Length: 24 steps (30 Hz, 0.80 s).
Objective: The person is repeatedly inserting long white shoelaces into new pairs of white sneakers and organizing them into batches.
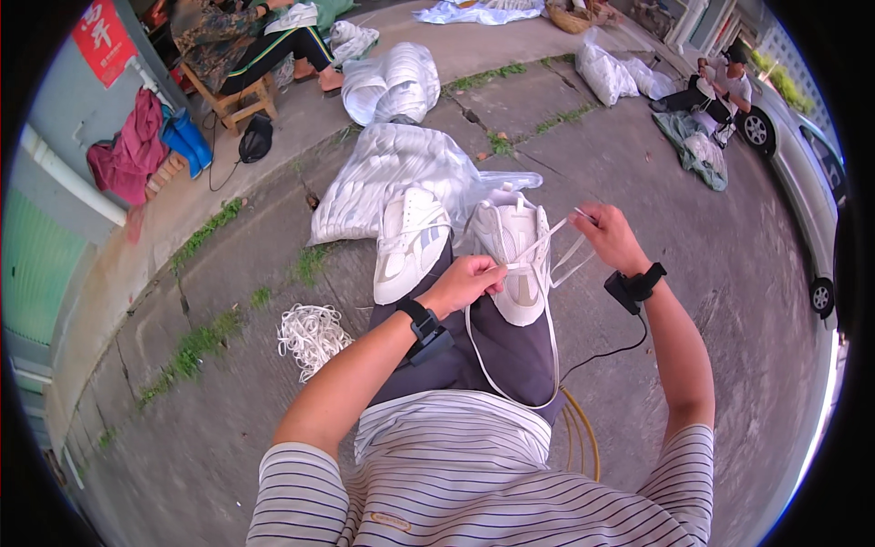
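Two white sneakers rest on my lap, toes toward me. The right sneaker (522, 296) has a white shoelace (553, 239) running from its eyelets up to my right hand (612, 239), which pinches it to the right of the shoe. Over the toe side of that shoe, my left hand (467, 283) has its fingers closed on the lace too. A long loop of lace hangs down across my dark trousers. Just left lies the other sneaker (412, 246), pale with grey-blue side stripes, and neither hand touches it. Both wrists wear black bands with small boxes.
A heap of white laces (312, 339) lies on the ground at my left. Ahead sits a clear bag (383, 178) packed with white shoes. Other people sit at far left and far right near bags. A silver car (795, 173) stands at right. A black cable (606, 351) leads from my right wrist.
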Tool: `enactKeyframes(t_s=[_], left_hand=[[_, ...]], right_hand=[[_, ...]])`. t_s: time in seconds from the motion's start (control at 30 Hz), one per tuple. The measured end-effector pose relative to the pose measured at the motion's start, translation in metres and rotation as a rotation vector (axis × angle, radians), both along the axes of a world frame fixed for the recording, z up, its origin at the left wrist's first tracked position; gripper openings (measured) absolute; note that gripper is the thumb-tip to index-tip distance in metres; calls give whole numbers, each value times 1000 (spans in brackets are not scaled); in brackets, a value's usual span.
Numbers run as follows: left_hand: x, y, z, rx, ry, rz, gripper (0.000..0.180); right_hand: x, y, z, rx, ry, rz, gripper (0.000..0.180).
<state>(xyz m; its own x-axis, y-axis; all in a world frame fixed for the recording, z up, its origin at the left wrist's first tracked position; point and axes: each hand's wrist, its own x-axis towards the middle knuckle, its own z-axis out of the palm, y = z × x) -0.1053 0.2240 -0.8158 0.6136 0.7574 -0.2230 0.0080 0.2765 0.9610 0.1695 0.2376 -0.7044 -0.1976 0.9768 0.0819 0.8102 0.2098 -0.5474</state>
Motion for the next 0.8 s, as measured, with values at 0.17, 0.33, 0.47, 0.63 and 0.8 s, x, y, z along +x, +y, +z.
enactKeyframes(t_s=[0.17, 0.33, 0.47, 0.63, 0.8], left_hand=[[-8, -3, -8, 59, -121, -20, 21], [-11, -13, -12, 177, -76, 5, 51], [-9, -20, -8, 287, 53, 30, 67], [-5, -25, -4, 353, 102, 63, 69], [2, -27, -9, 383, 59, 82, 67]], right_hand=[[45, 14, -14, 107, 132, -164, 34], [32, 2, -32, -81, 273, -167, 35], [25, 2, -22, -176, 356, -221, 34], [36, 10, -5, -213, 797, -294, 27], [55, 24, 8, -49, 1071, -363, 26]])
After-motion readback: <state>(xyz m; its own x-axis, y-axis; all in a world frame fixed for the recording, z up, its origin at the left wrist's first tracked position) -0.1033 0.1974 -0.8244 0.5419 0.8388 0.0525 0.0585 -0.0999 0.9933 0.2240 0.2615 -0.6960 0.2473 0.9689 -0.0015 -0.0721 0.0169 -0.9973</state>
